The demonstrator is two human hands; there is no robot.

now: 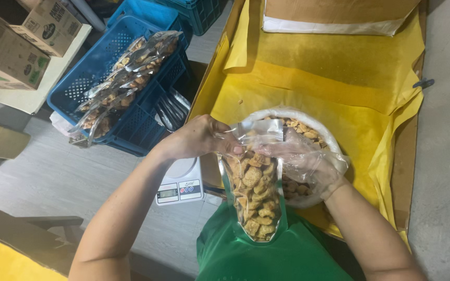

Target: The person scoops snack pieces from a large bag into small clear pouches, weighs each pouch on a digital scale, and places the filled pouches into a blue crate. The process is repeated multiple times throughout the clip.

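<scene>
The left hand [196,138] pinches the top of the clear snack pouch [255,195] to keep it open and upright, while the gloved right hand [305,161], loosely curled, touches it beside the snack bowl [319,127] on the yellow-lined tray [339,67].

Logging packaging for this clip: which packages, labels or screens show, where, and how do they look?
Clear pouch: centre, held by left hand and gloved right hand, full of tan snacks.
Filled pouches: stacked in blue crate, upper left.
Cardboard boxes: top left, brown with green labels.
Scale screen: small, grey, on white scale.
</scene>
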